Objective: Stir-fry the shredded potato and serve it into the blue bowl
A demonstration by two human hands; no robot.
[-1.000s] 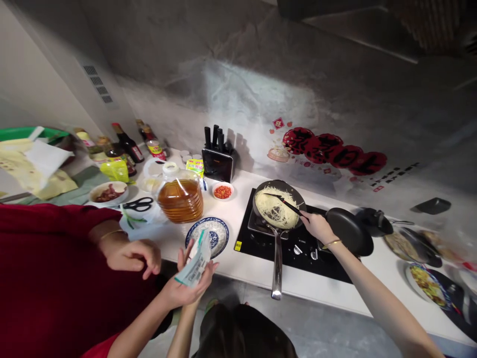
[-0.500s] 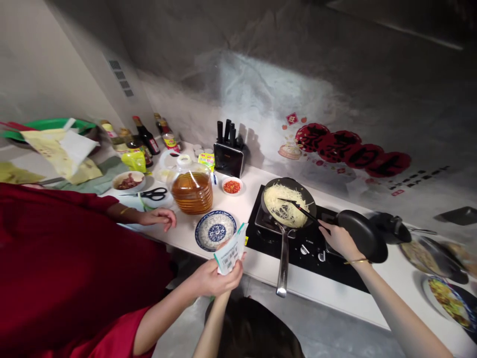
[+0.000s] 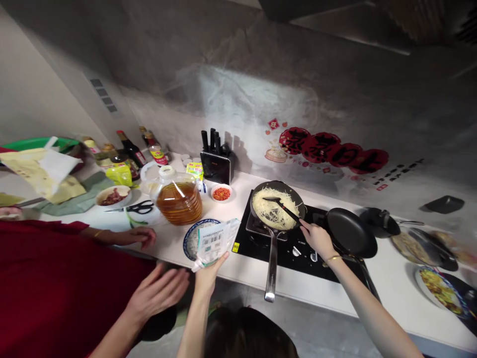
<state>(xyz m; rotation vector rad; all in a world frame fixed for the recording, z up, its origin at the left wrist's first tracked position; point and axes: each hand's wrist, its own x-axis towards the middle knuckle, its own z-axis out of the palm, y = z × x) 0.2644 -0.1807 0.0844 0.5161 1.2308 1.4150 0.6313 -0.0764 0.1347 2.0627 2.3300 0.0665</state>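
My left hand grips a white plastic packet with a barcode, just in front of the patterned blue-and-white plate. My right hand is closed around the handle of a black spatula. Its blade rests among pale thin shreds in the frying pan, which sits on the left burner. Left of the packet, a co-worker's hand is apart from it, fingers stretched. The co-worker's other hand is over the counter edge.
A large oil jug stands behind the plate, near scissors, a bowl of meat and a dish of chopped red chilli. A knife block is at the wall. Right of the pan lies a second black pan.
The co-worker's hand has let go of the packet and drawn back left. The packet is now in my left hand alone. My spatula blade has moved toward the pan's far left side.
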